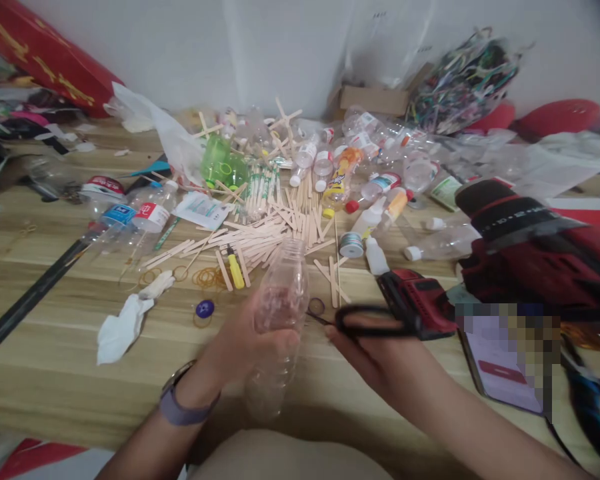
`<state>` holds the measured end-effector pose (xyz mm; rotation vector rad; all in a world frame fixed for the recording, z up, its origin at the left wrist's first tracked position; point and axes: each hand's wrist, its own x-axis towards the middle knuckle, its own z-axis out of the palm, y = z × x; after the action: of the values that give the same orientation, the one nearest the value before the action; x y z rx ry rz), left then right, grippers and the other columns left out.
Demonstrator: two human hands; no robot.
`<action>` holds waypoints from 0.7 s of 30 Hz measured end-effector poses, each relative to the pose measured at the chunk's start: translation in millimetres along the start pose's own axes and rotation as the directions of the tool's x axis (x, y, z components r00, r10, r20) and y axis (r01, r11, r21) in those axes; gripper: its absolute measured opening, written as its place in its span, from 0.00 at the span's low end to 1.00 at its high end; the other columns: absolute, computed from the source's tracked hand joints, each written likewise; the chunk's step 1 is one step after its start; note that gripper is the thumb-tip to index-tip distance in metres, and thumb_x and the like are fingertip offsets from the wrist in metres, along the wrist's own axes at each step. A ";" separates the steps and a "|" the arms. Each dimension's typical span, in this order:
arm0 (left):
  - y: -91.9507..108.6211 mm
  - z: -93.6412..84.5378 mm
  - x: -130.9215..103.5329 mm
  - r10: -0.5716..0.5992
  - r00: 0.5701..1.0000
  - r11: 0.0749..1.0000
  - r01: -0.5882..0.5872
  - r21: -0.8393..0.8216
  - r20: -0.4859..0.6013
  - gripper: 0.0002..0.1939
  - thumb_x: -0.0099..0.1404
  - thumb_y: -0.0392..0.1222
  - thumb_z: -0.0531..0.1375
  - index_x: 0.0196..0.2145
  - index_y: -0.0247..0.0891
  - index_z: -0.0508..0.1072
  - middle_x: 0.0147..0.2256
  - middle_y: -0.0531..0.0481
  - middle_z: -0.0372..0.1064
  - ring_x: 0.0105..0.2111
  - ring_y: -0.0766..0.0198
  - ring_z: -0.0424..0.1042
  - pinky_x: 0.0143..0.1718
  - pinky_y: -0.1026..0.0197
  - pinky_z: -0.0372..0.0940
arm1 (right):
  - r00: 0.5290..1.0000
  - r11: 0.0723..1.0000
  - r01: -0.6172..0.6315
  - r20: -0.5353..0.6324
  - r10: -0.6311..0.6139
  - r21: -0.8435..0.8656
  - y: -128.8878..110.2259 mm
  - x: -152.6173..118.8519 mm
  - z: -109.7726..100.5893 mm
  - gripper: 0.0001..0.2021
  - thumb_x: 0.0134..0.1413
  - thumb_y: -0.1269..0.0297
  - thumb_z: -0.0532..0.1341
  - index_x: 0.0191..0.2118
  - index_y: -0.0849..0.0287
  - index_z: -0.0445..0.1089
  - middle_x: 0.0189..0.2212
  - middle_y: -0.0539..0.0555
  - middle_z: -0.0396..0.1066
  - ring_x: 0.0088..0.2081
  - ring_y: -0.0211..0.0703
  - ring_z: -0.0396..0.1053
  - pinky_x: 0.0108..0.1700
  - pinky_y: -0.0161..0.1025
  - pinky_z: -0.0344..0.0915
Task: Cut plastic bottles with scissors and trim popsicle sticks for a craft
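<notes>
A clear plastic bottle [280, 293] without a cap stands tilted near the table's front edge, its neck pointing away from me. My left hand [253, 337] is wrapped round its middle, with a watch on the wrist. Just right of the bottle, my right hand [375, 350] holds black-handled scissors [375, 321], their blades pointing left towards the bottle's side. Whether the blade tips touch the bottle is too blurred to tell. Behind the bottle lies a heap of wooden craft sticks [260, 240], with a yellow-handled screwdriver [235, 269] to the left.
A red and black power drill [535, 260], a phone [500, 367] and blue-black pliers [590, 400] lie on the right. Plastic bottles [375, 187] crowd the back. Left are a crumpled tissue [123, 327], rubber bands [213, 277], a blue cap [205, 309] and a dark rod [30, 300].
</notes>
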<state>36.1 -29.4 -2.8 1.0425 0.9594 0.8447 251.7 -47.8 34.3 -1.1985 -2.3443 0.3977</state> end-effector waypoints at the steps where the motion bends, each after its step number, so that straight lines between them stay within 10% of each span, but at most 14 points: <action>1: 0.8 0.0 0.1 -0.019 1.000 1.000 0.019 -0.006 0.003 0.21 0.51 0.41 0.70 0.43 0.41 0.73 0.34 0.54 0.74 0.35 0.60 0.72 0.38 0.62 0.64 | 0.992 0.980 0.105 -0.044 -0.114 -0.168 0.6 0.4 -1.6 0.17 0.66 0.71 0.50 0.31 0.61 0.73 0.23 0.54 0.74 0.22 0.42 0.72 0.24 0.36 0.63; 4: 3.9 0.9 -0.4 -0.036 0.999 0.999 0.037 -0.022 0.018 0.19 0.51 0.42 0.69 0.42 0.41 0.73 0.33 0.53 0.74 0.34 0.61 0.72 0.36 0.62 0.64 | 0.973 0.929 0.207 -0.031 -0.227 -0.307 2.2 2.1 -3.8 0.15 0.63 0.76 0.50 0.35 0.64 0.74 0.26 0.58 0.76 0.24 0.46 0.73 0.26 0.39 0.64; 9: 5.4 2.4 -2.2 0.012 0.998 1.000 -0.010 0.025 -0.064 0.22 0.49 0.41 0.71 0.42 0.40 0.73 0.33 0.53 0.74 0.34 0.60 0.71 0.36 0.63 0.65 | 0.927 0.908 -0.305 0.307 0.214 0.288 1.5 4.3 -2.4 0.25 0.71 0.59 0.46 0.25 0.58 0.70 0.14 0.49 0.69 0.17 0.38 0.68 0.21 0.32 0.61; 15: 0.6 1.5 -2.5 0.014 0.998 0.999 -0.011 0.041 -0.055 0.17 0.51 0.39 0.70 0.39 0.37 0.76 0.31 0.50 0.76 0.32 0.60 0.71 0.34 0.63 0.65 | 0.989 0.946 0.148 0.048 -0.140 -0.288 5.2 1.5 -2.5 0.12 0.61 0.74 0.53 0.38 0.63 0.75 0.27 0.58 0.76 0.25 0.42 0.72 0.26 0.36 0.62; 19: 1.6 1.9 -5.0 0.011 0.993 0.996 -0.001 0.086 -0.118 0.22 0.49 0.40 0.72 0.43 0.38 0.75 0.35 0.49 0.76 0.37 0.56 0.73 0.38 0.61 0.65 | 0.903 0.916 -0.304 0.384 0.191 0.260 3.1 7.3 -2.8 0.25 0.72 0.60 0.43 0.29 0.60 0.72 0.15 0.50 0.70 0.17 0.37 0.67 0.21 0.33 0.60; 21: 1.3 2.0 -5.3 -0.004 0.994 0.999 0.010 0.053 -0.111 0.21 0.49 0.39 0.72 0.42 0.39 0.76 0.34 0.51 0.76 0.36 0.57 0.72 0.38 0.61 0.64 | 0.875 0.901 -0.336 0.444 0.191 0.275 3.2 8.5 -3.3 0.28 0.72 0.58 0.41 0.28 0.61 0.71 0.14 0.49 0.68 0.16 0.37 0.66 0.21 0.33 0.59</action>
<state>35.9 -34.5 0.1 1.0456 1.0836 0.8830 251.3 -38.9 38.0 -1.3667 -2.2943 1.2119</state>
